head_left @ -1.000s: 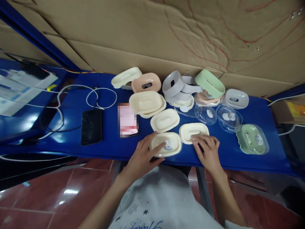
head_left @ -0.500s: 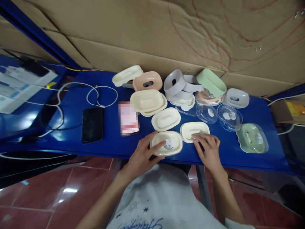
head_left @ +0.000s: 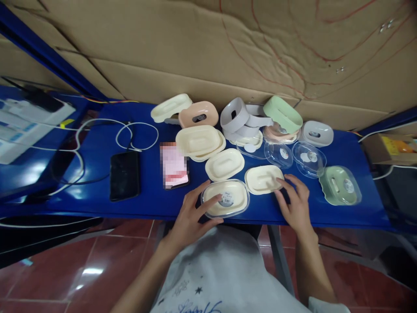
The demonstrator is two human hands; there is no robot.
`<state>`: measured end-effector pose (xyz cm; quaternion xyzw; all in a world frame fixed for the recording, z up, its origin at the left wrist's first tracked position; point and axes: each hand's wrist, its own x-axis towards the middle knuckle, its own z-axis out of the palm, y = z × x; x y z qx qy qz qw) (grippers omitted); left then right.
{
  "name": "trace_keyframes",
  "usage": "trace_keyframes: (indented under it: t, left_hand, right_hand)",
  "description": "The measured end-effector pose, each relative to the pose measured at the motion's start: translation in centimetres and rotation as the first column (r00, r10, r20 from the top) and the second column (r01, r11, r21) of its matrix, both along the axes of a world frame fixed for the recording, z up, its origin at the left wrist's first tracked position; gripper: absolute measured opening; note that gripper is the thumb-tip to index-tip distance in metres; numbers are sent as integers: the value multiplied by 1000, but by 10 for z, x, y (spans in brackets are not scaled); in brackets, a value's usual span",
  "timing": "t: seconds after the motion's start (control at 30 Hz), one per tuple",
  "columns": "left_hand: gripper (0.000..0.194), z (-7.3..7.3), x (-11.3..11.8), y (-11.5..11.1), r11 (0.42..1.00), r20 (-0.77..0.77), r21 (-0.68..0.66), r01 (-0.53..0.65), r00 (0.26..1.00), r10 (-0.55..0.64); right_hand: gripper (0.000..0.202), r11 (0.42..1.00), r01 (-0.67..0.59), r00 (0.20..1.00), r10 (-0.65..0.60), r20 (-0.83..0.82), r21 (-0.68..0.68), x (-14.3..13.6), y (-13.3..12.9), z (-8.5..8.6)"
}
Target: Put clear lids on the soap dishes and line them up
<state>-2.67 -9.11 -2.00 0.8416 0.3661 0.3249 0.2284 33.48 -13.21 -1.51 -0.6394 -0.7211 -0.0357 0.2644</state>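
Observation:
My left hand [head_left: 195, 213] has its fingers spread over the left side of a cream dish with a clear lid [head_left: 236, 204], the index finger on its round label. At the right edge of an uncovered cream dish [head_left: 259, 180] is my right hand [head_left: 295, 198], fingers apart, with nothing held. Another cream dish [head_left: 224, 164] lies just behind these two. Further back, a larger cream piece [head_left: 200, 139] rests on a similar one. Whether my right fingertips touch the dish edge is hard to tell.
Peach [head_left: 206, 114], grey [head_left: 233, 115] and green [head_left: 283, 114] pieces stand along the cardboard wall. Clear lids [head_left: 278, 154] and a green lidded dish [head_left: 340, 187] are at right. A lit phone [head_left: 174, 165], a black device [head_left: 124, 176] and white cables lie left.
My right hand has drawn back to the right, from over the uncovered cream dish to its edge. My left hand stays on the lidded dish. The camera view has shifted slightly.

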Motion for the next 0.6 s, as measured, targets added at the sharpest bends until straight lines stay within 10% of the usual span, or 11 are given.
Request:
trace_keyframes:
  t: [0.23,0.6]
  left_hand:
    - [63,-3,2,-5,995,115,-103,12,993,0]
    - [66,1,15,-4,996,249,-56,-74,965,85]
  right_hand:
    - [27,999,-45,999,45,-5,10,5,-8,5]
    - [40,923,-382,924,383,15,-49,-75,27,18]
